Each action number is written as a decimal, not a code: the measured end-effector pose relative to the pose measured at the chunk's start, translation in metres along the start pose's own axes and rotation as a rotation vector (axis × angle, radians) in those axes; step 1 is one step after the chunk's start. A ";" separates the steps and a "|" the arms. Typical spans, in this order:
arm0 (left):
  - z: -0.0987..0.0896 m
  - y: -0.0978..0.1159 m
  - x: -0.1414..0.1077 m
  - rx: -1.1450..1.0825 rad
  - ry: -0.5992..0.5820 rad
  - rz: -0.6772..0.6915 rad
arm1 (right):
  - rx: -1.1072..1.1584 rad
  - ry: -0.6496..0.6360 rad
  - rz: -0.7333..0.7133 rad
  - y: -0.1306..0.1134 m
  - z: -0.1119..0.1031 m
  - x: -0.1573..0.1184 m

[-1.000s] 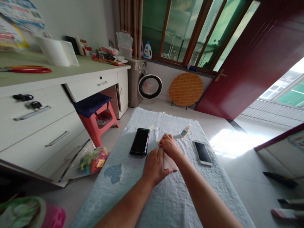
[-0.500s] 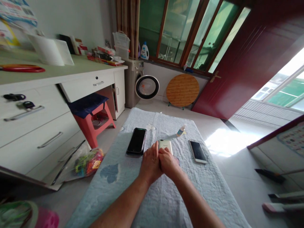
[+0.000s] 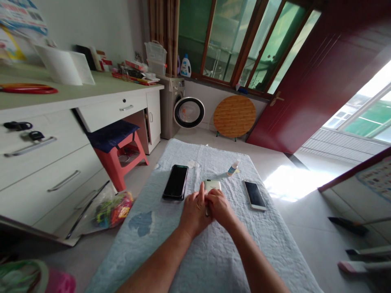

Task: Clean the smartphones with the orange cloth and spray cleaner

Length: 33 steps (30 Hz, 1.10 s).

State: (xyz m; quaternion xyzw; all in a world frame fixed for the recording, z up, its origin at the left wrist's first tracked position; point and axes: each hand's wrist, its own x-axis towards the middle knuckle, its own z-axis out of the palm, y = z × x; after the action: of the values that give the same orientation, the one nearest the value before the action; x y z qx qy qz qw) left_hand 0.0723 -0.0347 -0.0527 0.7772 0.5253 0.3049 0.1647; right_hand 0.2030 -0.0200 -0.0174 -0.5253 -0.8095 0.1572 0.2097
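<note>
A light gold phone [image 3: 213,185] lies back up on the cloth-covered table, its far end with the camera showing. My left hand [image 3: 195,211] is at its left side, fingers bent round its edge and one finger pointing forward. My right hand [image 3: 220,205] rests over the near part with curled fingers, touching my left hand. Both hands hide the phone's near end. A black phone [image 3: 176,181] lies to the left, screen up. On the right are a white phone [image 3: 254,195] with a dark screen and a small spray bottle [image 3: 232,168], standing upright.
The light blue cloth [image 3: 189,260] covers the table. Left of it are a pink stool [image 3: 117,162], a bag of colourful items [image 3: 113,209] and a desk with drawers [image 3: 61,162]. A washing machine [image 3: 171,106] with its door open stands beyond.
My hands have shifted slightly toward me on the gold phone. A left finger now points more forward, and the right fingers have moved a little nearer.
</note>
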 end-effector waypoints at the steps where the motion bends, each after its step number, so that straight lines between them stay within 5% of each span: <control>1: -0.001 0.000 0.000 0.008 0.000 -0.007 | -0.005 0.007 -0.002 0.003 -0.002 0.003; 9: -0.004 0.002 0.001 0.050 -0.036 -0.020 | -0.106 0.118 0.163 0.043 -0.006 0.038; 15: -0.003 0.000 0.002 0.084 -0.053 0.000 | -0.154 0.142 0.256 0.044 0.002 0.062; 24: 0.004 -0.006 0.001 0.055 0.016 0.034 | -0.097 0.059 0.099 0.017 0.003 0.014; 33: -0.009 0.001 0.004 0.143 -0.144 0.032 | -0.058 0.144 0.146 0.025 0.001 -0.008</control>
State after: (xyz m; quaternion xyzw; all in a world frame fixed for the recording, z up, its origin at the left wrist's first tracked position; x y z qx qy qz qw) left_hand 0.0680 -0.0321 -0.0446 0.8151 0.5202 0.2125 0.1412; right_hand 0.2252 -0.0174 -0.0319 -0.5986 -0.7562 0.1105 0.2402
